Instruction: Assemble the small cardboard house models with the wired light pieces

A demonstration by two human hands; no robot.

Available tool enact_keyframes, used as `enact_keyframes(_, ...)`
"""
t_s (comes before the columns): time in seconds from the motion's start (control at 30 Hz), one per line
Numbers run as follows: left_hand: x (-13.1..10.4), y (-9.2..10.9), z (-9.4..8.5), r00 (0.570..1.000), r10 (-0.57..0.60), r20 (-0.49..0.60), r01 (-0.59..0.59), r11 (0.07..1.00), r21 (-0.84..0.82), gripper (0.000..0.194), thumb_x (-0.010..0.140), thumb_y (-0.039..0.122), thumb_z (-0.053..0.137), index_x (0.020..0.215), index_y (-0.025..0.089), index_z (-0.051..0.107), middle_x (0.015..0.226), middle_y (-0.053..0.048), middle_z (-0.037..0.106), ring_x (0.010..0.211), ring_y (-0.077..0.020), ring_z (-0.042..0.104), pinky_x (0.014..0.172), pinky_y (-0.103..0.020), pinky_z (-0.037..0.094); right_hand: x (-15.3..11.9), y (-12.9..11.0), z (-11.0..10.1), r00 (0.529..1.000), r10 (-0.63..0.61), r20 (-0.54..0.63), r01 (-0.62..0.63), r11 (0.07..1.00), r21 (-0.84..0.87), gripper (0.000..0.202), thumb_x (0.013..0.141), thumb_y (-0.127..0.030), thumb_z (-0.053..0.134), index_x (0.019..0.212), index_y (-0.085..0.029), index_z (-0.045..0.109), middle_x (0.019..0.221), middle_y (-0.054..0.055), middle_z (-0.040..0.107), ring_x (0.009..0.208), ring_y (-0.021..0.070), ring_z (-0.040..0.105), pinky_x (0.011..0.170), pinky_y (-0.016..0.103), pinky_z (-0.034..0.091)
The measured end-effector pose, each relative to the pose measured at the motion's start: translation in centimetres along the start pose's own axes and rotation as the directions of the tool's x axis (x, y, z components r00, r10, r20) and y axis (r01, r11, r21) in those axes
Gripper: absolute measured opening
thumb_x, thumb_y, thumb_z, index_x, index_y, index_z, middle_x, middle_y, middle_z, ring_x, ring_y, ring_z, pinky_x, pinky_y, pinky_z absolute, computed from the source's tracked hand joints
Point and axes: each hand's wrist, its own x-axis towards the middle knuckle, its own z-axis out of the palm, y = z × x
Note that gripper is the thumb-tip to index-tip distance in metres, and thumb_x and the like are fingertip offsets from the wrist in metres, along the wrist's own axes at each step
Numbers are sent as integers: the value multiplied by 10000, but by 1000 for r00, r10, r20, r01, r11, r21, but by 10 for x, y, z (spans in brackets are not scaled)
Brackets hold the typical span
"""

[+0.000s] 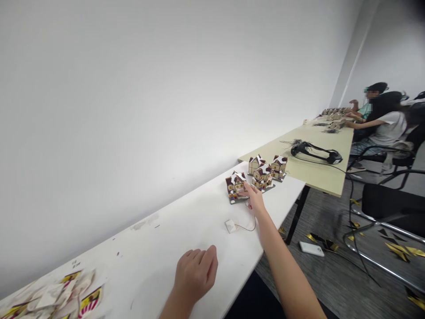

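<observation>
Stretched out over the white table, my right hand (255,198) has its thumb and fingers at the right side of a small model house (235,185) with a snowy roof and a dark base, gripping it. A thin wire runs from beneath that hand to a small white square piece (230,226) lying on the table. Closer to me, my left hand (197,271) is curled into a fist, back of the hand up, with nothing showing in it. Behind the right hand stand several similar model houses (263,175), grouped closely.
Crumpled yellow, black and white packets (66,294) lie at the table's near left end. A pale yellow table (318,175) adjoins, bearing a black headset-like device (315,153) with a cable. Beyond, people (392,122) sit working. A chair (395,208) and litter are at right.
</observation>
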Motion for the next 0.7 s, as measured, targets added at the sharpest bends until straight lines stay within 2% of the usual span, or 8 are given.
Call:
enact_keyframes(0.13,-2,-5,-1,1000,-20,-2,20,1000,15,135,809,72,577,916,155,575,510,55,474,448,-95,421,476,-256,314,5,5,2,1000,-11,29,13,998,-61,577,653,-653,636,903,-135,686,653,55,658,506,140,517,456,257,372)
enact_keyframes(0.2,-2,-6,-1,1000,-26,4,26,1000,12,138,808,70,579,915,158,572,506,58,471,443,-92,415,471,-251,313,7,11,2,999,-38,3,38,994,-105,560,626,-610,676,918,-132,677,647,38,640,540,150,535,497,263,396)
enact_keyframes(0.27,-2,-6,-2,1000,-28,9,28,1000,9,138,810,72,577,917,159,571,505,59,470,443,-91,419,470,-247,317,9,16,2,997,-75,-27,70,985,-156,579,597,-570,710,981,-139,657,717,36,648,608,167,573,570,276,436)
enact_keyframes(0.4,-2,-7,-3,999,-34,28,34,999,14,131,811,73,568,904,165,569,500,61,472,437,-89,432,463,-245,317,15,16,2,991,-121,-51,104,959,-265,726,529,-498,767,1142,-153,588,1020,90,663,867,230,635,754,319,476)
enact_keyframes(0.53,-5,-9,-4,997,-57,51,55,998,23,113,820,83,550,887,171,570,492,62,468,425,-91,430,455,-247,318,31,5,5,988,-131,82,152,913,-379,813,456,-395,819,1194,-169,564,1149,116,642,1042,285,601,877,372,452)
enact_keyframes(0.63,-6,-11,-4,997,-66,51,64,998,27,105,819,87,547,877,171,571,480,64,456,415,-94,424,450,-249,320,44,2,10,972,-123,200,199,882,-428,753,426,-361,838,1119,-180,606,1100,93,664,1011,286,611,864,380,463)
enact_keyframes(0.7,-6,-11,-4,996,-70,48,68,997,25,104,818,89,548,880,170,572,483,63,467,414,-95,427,448,-249,320,50,6,11,963,-138,231,225,884,-410,742,429,-359,842,1111,-185,608,1072,77,673,982,273,624,857,377,473)
